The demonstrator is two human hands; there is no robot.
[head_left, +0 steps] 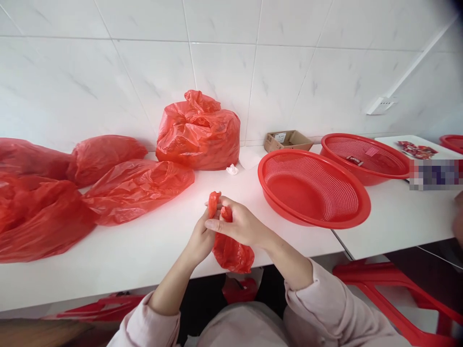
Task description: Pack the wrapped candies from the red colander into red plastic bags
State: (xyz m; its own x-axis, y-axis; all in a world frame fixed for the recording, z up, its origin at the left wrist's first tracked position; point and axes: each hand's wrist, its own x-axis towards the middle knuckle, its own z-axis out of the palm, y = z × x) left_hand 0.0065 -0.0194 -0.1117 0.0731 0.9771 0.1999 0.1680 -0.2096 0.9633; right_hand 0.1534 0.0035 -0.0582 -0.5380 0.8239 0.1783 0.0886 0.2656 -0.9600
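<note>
No lettering is legible: the label on the small cardboard box (287, 140) at 1 o'clock and the print on the red sachets (415, 149) at 2 o'clock are too small to read, and a patch beside the sachets is blurred out.

Containers. A round red perforated basket (285, 202) stands on the white table (126, 250) at 2 o'clock of the hands; nothing shows in it. Just behind it, its rim tucked under the near one's, a second red basket (394, 149) holds one small dark-red sachet (354, 160). The rim of a third red basket (452, 142) shows at the far right edge. A full, knotted red plastic bag (198, 132) stands against the tiled wall (224, 53) at 12 o'clock, a small crumpled white scrap (232, 169) just beside its base. Several slacker red bags (119, 185) lie on the table from 9 to 11 o'clock; their contents are hidden.

Hands. Both meet at the near table edge, centre of view. The left hand (200, 238), forearm rising from 7 o'clock, is closed on the neck of a small red plastic bag (229, 250). The right hand (240, 224), wrist bent and forearm entering from 5 o'clock, pinches the same twisted neck, index finger extended toward 9 o'clock. The bag's filled body hangs below the hands, just off the table edge; its twisted end projects upward at 12 o'clock. Pale pink sleeves (325, 308) are pushed back from both wrists.

Red stools (390, 284) stand under the table.
</note>
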